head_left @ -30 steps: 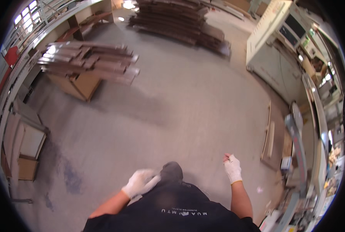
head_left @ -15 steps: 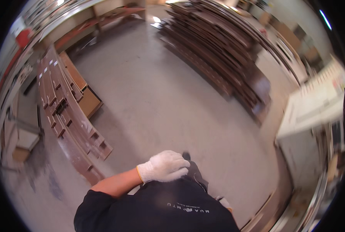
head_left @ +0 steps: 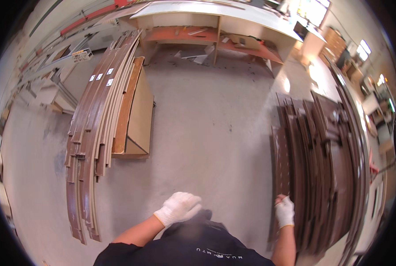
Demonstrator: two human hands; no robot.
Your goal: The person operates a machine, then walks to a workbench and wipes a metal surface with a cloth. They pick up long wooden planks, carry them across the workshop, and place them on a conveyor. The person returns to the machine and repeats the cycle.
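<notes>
Pile of dark brown boards (head_left: 311,155): long, flat, on the person's right, ends uneven. The boards lie lengthwise on one another, presumably because flat pieces store steadily that way. The pile's near left edge shows directly behind the right hand, with most of it farther to the right and ahead; whether glove and wood touch, I cannot tell from where I stand.

Right hand (head_left: 285,212): white glove, bare fingertips, fingers curled inward. No board shows in its grasp; the palm is hidden, so how far it is closed I cannot tell. The bare tips would probably give better feel on an edge.

Left hand (head_left: 179,207): white glove, held before the dark shirt (head_left: 176,244), fingers bent, back uppermost. Nothing shows in it, though its inner side is hidden. It is well apart from the pile.

Second stack of brown boards (head_left: 89,119): on the left, small white labels (head_left: 110,82) on top. It lies against a wooden box (head_left: 140,111), which seems to serve as a support off the floor (head_left: 193,133).

Workbench (head_left: 184,9): far side, pale top, reddish shelf (head_left: 180,34) beneath, holding loose pieces.
</notes>
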